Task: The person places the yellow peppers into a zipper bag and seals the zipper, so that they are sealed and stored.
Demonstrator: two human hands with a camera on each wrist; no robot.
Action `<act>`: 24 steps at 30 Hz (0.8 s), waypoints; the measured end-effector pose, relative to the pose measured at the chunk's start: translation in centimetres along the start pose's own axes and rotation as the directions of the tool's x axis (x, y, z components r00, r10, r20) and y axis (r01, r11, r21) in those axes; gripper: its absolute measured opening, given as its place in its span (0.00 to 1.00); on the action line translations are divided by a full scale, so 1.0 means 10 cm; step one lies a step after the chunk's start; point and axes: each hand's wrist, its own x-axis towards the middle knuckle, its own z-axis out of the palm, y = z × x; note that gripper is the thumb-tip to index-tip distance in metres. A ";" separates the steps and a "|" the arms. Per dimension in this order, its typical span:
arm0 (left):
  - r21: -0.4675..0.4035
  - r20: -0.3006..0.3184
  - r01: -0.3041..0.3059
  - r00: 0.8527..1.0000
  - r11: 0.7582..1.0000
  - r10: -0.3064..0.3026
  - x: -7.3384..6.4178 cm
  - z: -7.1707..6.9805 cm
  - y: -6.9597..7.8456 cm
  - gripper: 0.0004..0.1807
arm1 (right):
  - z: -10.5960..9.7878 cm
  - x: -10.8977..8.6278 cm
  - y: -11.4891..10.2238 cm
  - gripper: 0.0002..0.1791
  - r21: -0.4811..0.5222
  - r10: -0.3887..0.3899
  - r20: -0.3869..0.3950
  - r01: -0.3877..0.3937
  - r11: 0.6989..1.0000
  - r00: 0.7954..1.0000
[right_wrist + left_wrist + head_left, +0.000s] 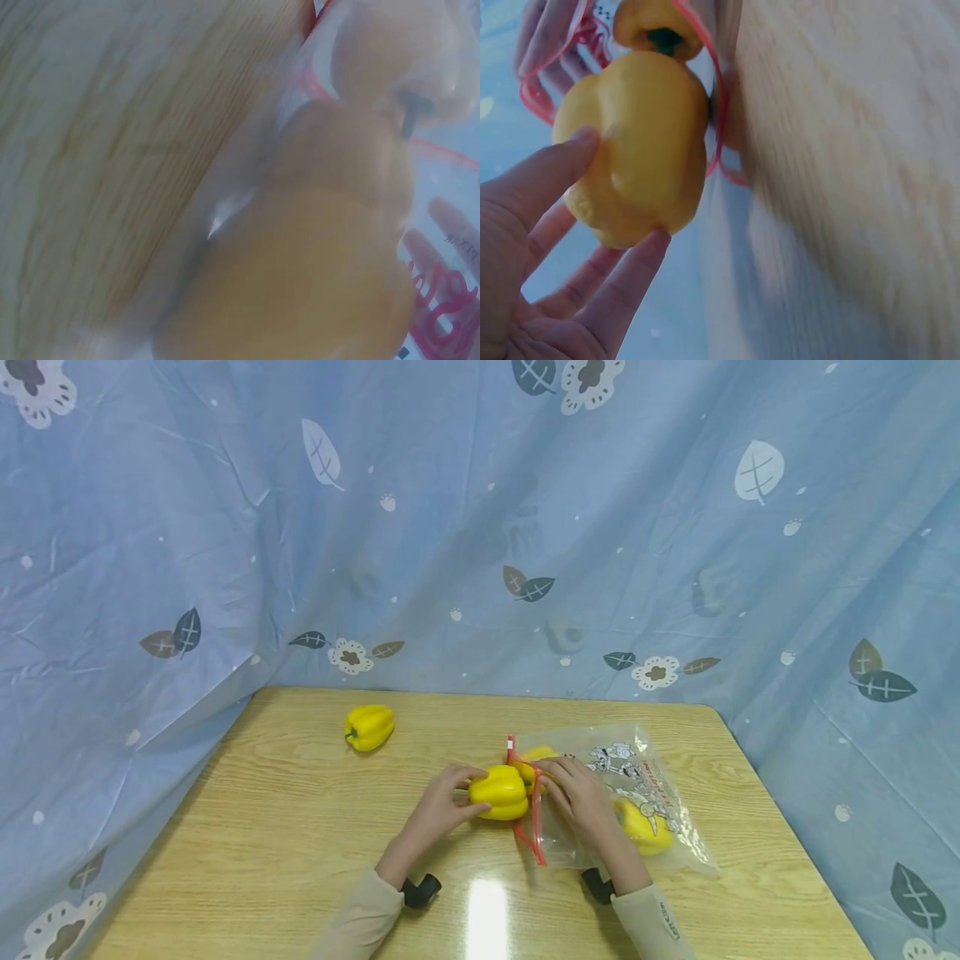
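Observation:
My left hand [441, 802] grips a yellow bell pepper [498, 792] at the mouth of a clear zip bag [564, 843] with a red closure strip. Thumb and fingertips press on its near end in the left wrist view, and the pepper's far end points into the opening. My right hand [581, 793] holds the bag's mouth by its red rim. Just inside the opening is a second pepper [654, 28], its green stem facing the held one. Deeper in the bag, to the right, lies another pepper [643, 827], seen blurred through the plastic.
A loose yellow bell pepper [369, 727] lies at the back left of the wooden table [300, 827]. Behind the table and along its sides hangs a blue patterned curtain [450, 527]. The bag's flat end stretches toward the table's right side.

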 end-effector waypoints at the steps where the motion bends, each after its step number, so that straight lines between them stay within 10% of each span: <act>1: -0.003 -0.007 -0.003 1.000 1.000 0.003 0.00 0.01 0.01 0.24 | 0.01 0.00 0.00 0.14 0.000 -0.002 -0.002 0.002 1.000 1.000; 14: 0.053 -0.025 -0.099 0.995 0.994 0.101 -0.02 0.32 0.09 0.24 | 0.02 0.01 0.00 0.14 -0.002 -0.021 -0.008 0.021 1.000 1.000; 24: -0.043 0.129 -0.134 0.982 0.990 0.139 -0.05 0.45 0.15 0.23 | 0.00 0.02 -0.03 0.13 0.008 -0.008 0.000 0.008 1.000 1.000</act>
